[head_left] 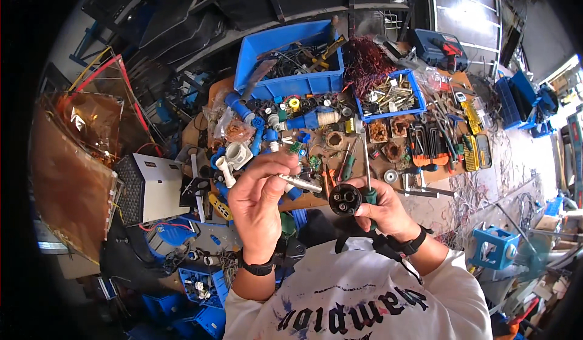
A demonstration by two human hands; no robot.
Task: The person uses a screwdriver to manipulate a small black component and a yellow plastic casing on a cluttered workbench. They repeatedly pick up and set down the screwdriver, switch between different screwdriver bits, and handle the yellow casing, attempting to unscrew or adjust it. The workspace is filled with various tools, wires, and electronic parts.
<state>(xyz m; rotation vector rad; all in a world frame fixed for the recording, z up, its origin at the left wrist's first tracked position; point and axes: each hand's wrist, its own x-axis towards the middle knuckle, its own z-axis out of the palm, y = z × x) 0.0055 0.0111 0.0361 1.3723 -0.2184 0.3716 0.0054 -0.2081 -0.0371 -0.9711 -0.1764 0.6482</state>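
Fingers of the left hand (pixel 258 205) are pinching a metal rod (pixel 303 184); the right hand (pixel 388 208) is gripping a black plug (pixel 345 200) and a screwdriver (pixel 367 171)

Both hands are working in front of the wearer's chest, at the near edge of a cluttered table (pixel 306 201). The left thumb is closing against the fingers around the silvery rod, whose free end is pointing right, near the plug. The right thumb and fingers are closing on the plug, with its round, holed face showing, while the screwdriver's green handle is resting in the same hand and its shaft is pointing away from the body. Fingers behind the plug are hiding from view, so I cannot tell how they are sharing the load.

Judging by looks, the rod is going to feel stiff, fairly light and a little slippery, so a pinch around its middle is suiting it. The plug is looking rigid and small enough for one hand; its outer wall is offering the best hold, leaving the holes uncovered. The screwdriver is asking to be held by its thicker handle.
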